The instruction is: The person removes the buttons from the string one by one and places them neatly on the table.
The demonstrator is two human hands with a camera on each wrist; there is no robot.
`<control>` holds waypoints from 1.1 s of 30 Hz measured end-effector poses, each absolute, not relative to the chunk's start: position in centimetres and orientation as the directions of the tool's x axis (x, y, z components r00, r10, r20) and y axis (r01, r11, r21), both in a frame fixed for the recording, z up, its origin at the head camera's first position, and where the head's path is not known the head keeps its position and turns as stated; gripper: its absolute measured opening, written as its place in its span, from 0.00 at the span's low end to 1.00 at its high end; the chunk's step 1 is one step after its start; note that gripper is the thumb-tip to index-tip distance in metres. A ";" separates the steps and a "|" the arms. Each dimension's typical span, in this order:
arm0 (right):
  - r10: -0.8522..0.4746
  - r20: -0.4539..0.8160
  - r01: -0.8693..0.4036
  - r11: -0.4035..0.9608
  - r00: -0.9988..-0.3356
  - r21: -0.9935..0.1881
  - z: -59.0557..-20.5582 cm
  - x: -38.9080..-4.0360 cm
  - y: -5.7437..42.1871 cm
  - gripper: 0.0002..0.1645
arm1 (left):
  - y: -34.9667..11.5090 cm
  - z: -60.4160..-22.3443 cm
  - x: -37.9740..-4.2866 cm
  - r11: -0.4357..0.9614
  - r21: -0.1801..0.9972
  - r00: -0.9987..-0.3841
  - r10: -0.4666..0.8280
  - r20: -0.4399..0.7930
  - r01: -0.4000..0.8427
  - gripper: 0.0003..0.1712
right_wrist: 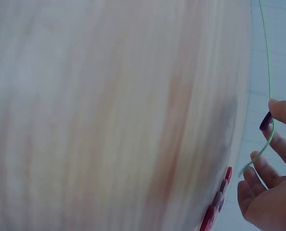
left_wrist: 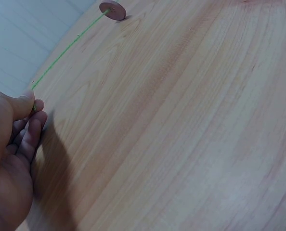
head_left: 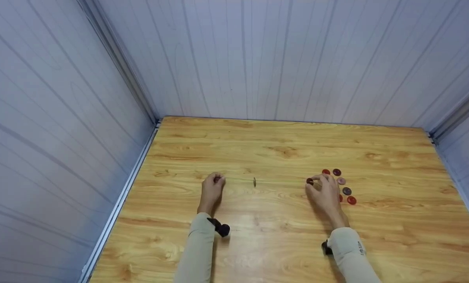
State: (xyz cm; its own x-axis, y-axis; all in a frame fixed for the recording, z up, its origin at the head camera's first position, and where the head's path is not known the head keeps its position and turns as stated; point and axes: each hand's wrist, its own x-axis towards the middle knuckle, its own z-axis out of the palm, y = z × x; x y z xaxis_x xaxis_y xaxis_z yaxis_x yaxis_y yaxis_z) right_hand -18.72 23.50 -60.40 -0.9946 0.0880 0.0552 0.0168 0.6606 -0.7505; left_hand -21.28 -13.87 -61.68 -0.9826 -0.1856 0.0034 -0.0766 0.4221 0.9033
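Note:
A thin green string runs taut between the two hands. My left hand pinches one end of it between thumb and fingers. Partway along hangs a pinkish-brown round button, which appears edge-on in the head view, nearer the left hand. On the other side, my right hand grips a dark red button between thumb and index finger. The string passes by this button, and its loose tail droops past the curved lower fingers.
Several loose buttons lie on the wooden table beside the right hand, among them a maroon one, a pink one, a grey one and a red one. Pale panel walls enclose the table's back and sides.

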 end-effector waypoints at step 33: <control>0.107 0.075 0.014 0.657 -0.991 -0.754 -60.3 -18.7 25.3 0.21 | -13.9 -61.6 -21.3 0.433 0.897 -0.980 -0.200 -0.003 -0.091 0.06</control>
